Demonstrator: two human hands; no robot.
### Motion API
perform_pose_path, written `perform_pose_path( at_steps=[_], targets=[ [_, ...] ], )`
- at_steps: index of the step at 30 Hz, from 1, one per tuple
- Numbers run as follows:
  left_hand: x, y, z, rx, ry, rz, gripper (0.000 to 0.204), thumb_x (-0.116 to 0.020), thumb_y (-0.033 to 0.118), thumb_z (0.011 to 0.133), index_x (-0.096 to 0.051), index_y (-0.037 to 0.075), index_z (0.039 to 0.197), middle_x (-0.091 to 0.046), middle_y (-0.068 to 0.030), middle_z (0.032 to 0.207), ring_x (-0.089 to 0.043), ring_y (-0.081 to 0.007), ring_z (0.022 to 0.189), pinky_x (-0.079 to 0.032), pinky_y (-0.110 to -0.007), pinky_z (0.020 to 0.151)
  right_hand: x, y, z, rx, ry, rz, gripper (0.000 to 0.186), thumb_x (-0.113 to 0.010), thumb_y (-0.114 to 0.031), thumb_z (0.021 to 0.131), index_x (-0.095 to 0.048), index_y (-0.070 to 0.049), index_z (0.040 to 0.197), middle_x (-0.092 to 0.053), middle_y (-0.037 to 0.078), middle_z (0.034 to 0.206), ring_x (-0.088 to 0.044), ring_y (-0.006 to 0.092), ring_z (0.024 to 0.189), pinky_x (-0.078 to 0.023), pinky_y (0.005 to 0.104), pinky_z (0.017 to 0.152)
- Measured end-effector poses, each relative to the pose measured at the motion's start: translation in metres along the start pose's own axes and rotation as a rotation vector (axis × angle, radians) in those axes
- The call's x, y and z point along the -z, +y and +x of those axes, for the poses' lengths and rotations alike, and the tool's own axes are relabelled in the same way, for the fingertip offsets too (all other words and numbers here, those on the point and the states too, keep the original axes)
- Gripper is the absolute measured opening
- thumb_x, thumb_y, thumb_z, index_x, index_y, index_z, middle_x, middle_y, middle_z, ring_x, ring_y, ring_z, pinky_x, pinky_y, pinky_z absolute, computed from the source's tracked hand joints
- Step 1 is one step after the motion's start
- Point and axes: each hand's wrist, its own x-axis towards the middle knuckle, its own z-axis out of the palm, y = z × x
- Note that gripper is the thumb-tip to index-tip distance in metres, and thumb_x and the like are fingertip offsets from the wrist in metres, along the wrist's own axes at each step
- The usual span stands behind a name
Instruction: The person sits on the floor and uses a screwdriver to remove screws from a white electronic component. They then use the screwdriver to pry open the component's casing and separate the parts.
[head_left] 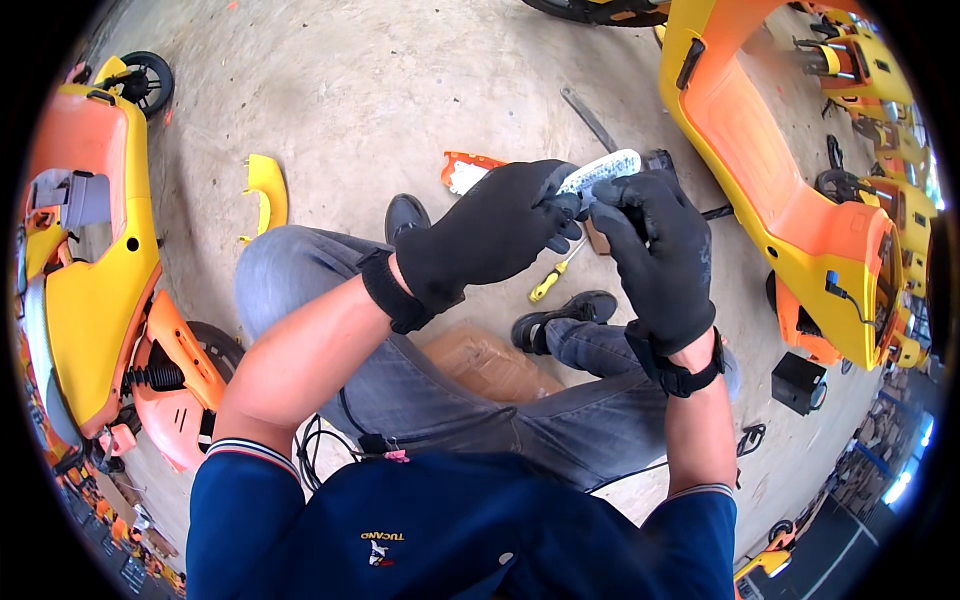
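Screwdriver [544,285] on floor [340,110]. Left of it: left shoe [405,214], farther out loose panel [266,192], then scooter [95,340]. Right: another scooter [740,150]. Beyond: bar [588,117]. Nearer person: right shoe [592,306]; carton [488,365] between legs. Higher than screwdriver: held part [605,168], between left hand [495,225] and right hand [662,255].

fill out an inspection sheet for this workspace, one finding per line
surface: grey, marked concrete floor
workpiece: pale oblong piece with dark speckles, held up
clutter: yellow-handled screwdriver, curved yellow panel, orange-and-white part, black box, cardboard box
grip: left gloved hand pinches that piece; right gloved hand at its edge, contact unclear
cables: black cable looped beside the left thigh; blue-ended lead on the right scooter
surroundings: left scooter and right scooter, both yellow and orange
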Motion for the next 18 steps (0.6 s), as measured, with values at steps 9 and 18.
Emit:
perform_pose_path(
  at_steps=[9, 18],
  targets=[
    [-0.009, -0.01, 0.003, -0.197, -0.004, 0.196, 0.029, -0.056, 0.01, 0.102, -0.061, -0.002, 0.128, -0.073, -0.0104, 0.102, -0.069, -0.0133, 0.088, -0.057, -0.028, 0.078, -0.009, 0.004, -0.004, 0.077, 0.045, -0.163, 0.01, -0.07, -0.006, 0.088, -0.066, -0.003, 0.097, -0.067, 0.013, 0.094, -0.067, 0.0336, 0.085, -0.052, 0.0411, 0.073],
    [-0.015, -0.016, -0.002, -0.21, 0.072, 0.28, 0.028, -0.053, 0.011, 0.104, -0.06, -0.002, 0.127, -0.072, -0.0131, 0.096, -0.07, -0.0172, 0.082, -0.056, -0.03, 0.075, -0.012, 0.004, -0.006, 0.031, 0.027, -0.157, 0.011, -0.071, -0.006, 0.088, -0.065, -0.003, 0.097, -0.065, 0.014, 0.092, -0.065, 0.0341, 0.085, -0.051, 0.0411, 0.073]
  ],
)
